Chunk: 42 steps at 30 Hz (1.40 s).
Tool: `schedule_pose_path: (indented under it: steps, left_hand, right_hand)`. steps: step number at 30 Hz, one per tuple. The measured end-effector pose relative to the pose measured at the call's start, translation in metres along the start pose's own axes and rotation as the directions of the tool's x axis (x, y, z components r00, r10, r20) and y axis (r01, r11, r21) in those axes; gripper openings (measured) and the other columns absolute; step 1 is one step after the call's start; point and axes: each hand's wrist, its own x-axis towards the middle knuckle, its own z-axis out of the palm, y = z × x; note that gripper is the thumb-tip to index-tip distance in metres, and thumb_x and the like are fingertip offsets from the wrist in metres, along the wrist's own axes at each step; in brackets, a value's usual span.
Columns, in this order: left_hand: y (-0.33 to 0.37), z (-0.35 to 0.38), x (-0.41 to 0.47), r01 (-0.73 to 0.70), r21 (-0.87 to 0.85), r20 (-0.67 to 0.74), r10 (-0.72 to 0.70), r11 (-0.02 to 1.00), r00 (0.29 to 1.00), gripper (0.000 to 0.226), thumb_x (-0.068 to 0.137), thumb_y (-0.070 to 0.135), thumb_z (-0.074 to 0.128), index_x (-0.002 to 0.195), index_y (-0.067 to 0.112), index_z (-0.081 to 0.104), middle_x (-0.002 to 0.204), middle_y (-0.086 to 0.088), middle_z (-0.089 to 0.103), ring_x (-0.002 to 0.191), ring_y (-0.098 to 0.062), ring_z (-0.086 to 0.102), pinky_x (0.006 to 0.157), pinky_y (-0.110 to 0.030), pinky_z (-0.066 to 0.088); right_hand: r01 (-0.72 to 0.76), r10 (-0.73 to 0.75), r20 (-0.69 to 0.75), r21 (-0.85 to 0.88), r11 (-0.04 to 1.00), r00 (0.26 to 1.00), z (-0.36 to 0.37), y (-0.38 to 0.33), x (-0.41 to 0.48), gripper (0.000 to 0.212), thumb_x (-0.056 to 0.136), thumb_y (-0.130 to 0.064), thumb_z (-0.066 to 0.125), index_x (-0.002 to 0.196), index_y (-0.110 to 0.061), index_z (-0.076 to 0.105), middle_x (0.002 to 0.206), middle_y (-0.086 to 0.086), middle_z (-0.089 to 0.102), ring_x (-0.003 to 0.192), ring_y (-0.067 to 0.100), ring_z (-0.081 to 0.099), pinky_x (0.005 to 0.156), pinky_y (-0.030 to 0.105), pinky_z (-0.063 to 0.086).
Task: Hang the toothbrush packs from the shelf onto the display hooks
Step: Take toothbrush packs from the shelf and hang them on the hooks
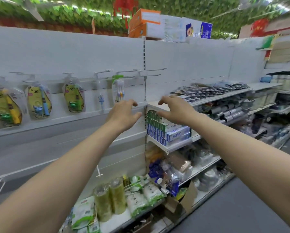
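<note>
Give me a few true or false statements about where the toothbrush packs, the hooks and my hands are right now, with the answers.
1. The left hand and the right hand both hold nothing. True.
2. The clear toothbrush pack with the green header card hangs on a hook. True.
3. The white wire hook nearest the slotted upright carries several packs. False: it is bare.
4. The yellow cartoon-figure packs hang to the right of the green-header pack. False: they hang to its left.
5. Green and blue toothpaste boxes are stacked below the right hand. True.
</note>
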Motion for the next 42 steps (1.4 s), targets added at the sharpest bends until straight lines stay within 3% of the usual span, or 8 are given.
schedule_pose_path:
  steps: [13,18,34,42]
  left_hand:
    - [0.229,0.172,0.159,-0.162,-0.102,0.076,0.171,0.981,0.982,0.050,0.088,0.041,0.068,0.132,0.019,0.056,0.132,-0.004,0.062,0.119,-0.025,0.057,0.097,-0.041,0.049]
    - [0.312,0.243,0.231,-0.220,-0.118,0.109,0.233,0.968,0.966,0.052,0.088,0.042,0.067,0.133,0.019,0.055,0.133,-0.004,0.061,0.119,-0.024,0.057,0.099,-0.043,0.049]
    - [0.430,0.501,0.471,-0.223,-0.116,0.141,0.238,0.968,0.961,0.051,0.088,0.045,0.065,0.132,0.021,0.054,0.132,-0.002,0.060,0.121,-0.024,0.055,0.098,-0.040,0.047]
    - [0.520,0.610,0.636,-0.208,-0.231,0.117,0.240,0.950,0.964,0.053,0.088,0.043,0.066,0.134,0.018,0.056,0.134,-0.004,0.061,0.123,-0.025,0.056,0.101,-0.040,0.046]
  right_hand:
    - [-0.154,0.155,-0.002,-0.096,0.983,0.988,-0.061,0.311,0.005,0.051,0.091,-0.052,0.061,0.132,-0.021,0.056,0.128,0.008,0.060,0.116,0.028,0.057,0.092,0.040,0.049]
    - [-0.226,0.225,-0.017,-0.100,0.969,0.974,-0.082,0.433,0.022,0.052,0.091,-0.051,0.062,0.132,-0.020,0.056,0.131,0.007,0.060,0.118,0.028,0.057,0.096,0.045,0.049]
    - [-0.294,0.294,0.018,-0.002,0.956,0.956,0.000,0.764,0.138,0.044,0.091,-0.050,0.063,0.125,-0.023,0.061,0.124,0.001,0.061,0.116,0.021,0.057,0.098,0.042,0.049]
    - [-0.358,0.360,0.005,-0.068,0.931,0.933,-0.022,0.947,0.229,0.046,0.090,-0.049,0.064,0.125,-0.020,0.061,0.124,0.002,0.064,0.113,0.022,0.060,0.097,0.039,0.049]
